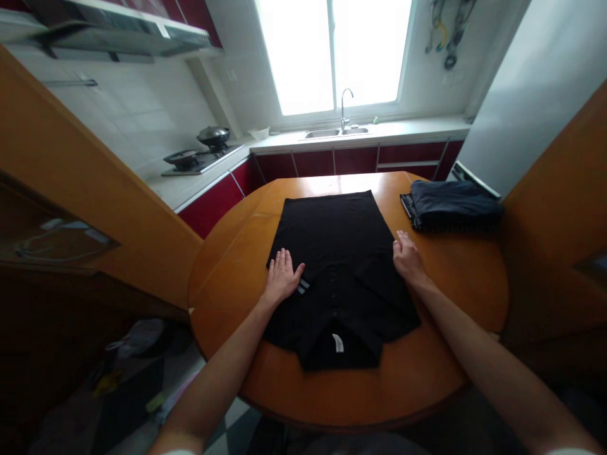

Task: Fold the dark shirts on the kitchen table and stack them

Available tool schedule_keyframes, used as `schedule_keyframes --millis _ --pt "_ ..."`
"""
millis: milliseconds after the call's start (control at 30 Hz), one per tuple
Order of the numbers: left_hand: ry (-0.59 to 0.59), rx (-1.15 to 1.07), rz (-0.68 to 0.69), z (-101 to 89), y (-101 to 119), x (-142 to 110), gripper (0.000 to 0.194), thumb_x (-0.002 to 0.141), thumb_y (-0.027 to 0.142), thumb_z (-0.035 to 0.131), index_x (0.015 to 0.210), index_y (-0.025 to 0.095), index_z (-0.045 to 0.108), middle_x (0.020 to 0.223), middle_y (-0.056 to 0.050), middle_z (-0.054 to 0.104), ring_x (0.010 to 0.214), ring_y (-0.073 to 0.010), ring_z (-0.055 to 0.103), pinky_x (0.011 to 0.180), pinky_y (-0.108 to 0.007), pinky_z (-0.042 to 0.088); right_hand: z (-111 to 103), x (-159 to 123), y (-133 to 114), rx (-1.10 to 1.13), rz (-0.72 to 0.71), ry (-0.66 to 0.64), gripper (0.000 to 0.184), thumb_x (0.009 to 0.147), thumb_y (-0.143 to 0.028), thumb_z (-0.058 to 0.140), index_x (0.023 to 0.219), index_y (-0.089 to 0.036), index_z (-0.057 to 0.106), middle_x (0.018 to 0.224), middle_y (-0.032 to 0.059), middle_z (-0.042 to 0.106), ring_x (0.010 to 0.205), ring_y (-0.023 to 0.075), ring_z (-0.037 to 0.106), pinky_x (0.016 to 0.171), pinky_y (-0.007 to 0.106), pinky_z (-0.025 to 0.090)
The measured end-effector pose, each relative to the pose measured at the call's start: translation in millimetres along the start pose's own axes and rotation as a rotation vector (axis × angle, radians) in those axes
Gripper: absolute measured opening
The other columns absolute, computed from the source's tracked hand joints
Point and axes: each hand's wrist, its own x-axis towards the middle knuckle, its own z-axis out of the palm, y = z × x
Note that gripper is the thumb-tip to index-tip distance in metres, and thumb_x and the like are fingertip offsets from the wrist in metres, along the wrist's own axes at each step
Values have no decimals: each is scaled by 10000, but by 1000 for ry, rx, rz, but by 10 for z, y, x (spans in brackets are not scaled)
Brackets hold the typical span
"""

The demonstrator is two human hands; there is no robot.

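A black polo shirt (327, 234) lies spread flat, front side up, its collar toward me and its hem toward the window. A white label (338, 343) shows inside the collar, and small buttons run down the placket. The sleeves lie folded in over the front; two grey stripes (302, 287) show at the left one. My left hand (283, 276) rests flat on the shirt's left side, fingers stretched out, next to the stripes. At the right edge, my right hand (408, 258) touches the cloth with its fingers extended; its thumb side is partly hidden.
The shirt is on an oval wooden table (227, 278). A stack of folded dark clothes (455, 205) sits at its right rear. Beyond are a stove (203, 161) with pans, a counter with a sink (325, 133), and a pale fridge (526, 95). Bags lie on the floor at left.
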Motion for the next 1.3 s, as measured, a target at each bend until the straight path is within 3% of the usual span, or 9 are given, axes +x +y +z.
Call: schedule_keyframes --millis 267,433,567,767,900,1100,1300 --pt "11 12 49 -28 -1 -35 932 953 707 306 1588 32 207 1644 -235 192 1541 -343 149 1239 -522 153 4 -251 -420 -19 -200 -56 562 993 -337 330 1500 -138 468 1572 141 422 1496 260 305 1217 520 232" --pt "-69 -16 184 -57 68 -190 910 962 710 296 1604 77 176 1671 -196 88 1551 -351 35 1224 -606 76 68 -415 -587 -176 -327 -258 585 1004 -442 376 1529 -190 429 1642 112 295 1539 268 177 1229 527 159" --pt "-116 -49 265 -92 122 -283 909 956 706 349 1616 116 141 1675 -186 88 1549 -361 23 1211 -623 106 100 -446 -593 -277 -314 -406 603 1001 -504 385 1512 -192 462 1646 132 277 1540 317 149 1221 554 143" --pt "-161 -100 491 -221 203 -306 690 1026 584 326 1623 301 123 1697 -55 63 1559 -304 -2 1218 -617 91 80 -441 -575 -288 -325 -379 637 997 -539 387 1544 -214 409 1659 117 248 1542 301 148 1224 533 148" --pt "-212 -90 561 -227 249 -323 612 1029 561 360 1596 404 192 1690 0 118 1557 -319 41 1204 -658 76 72 -448 -575 -312 -341 -434 644 994 -572 371 1532 -223 433 1647 114 280 1543 312 137 1222 557 126" --pt "-225 -99 556 -233 242 -321 609 1028 552 376 1593 407 202 1690 5 120 1557 -309 67 1216 -636 51 70 -443 -586 -289 -335 -424 653 997 -572 356 1539 -214 419 1650 121 269 1541 303 149 1222 547 135" --pt "-200 -142 508 -259 244 -307 595 1048 528 314 1604 337 217 1685 -25 167 1557 -284 96 1232 -588 91 46 -389 -541 -288 -175 -264 652 1022 -480 294 1545 -100 378 1627 187 295 1529 304 198 1218 550 145"
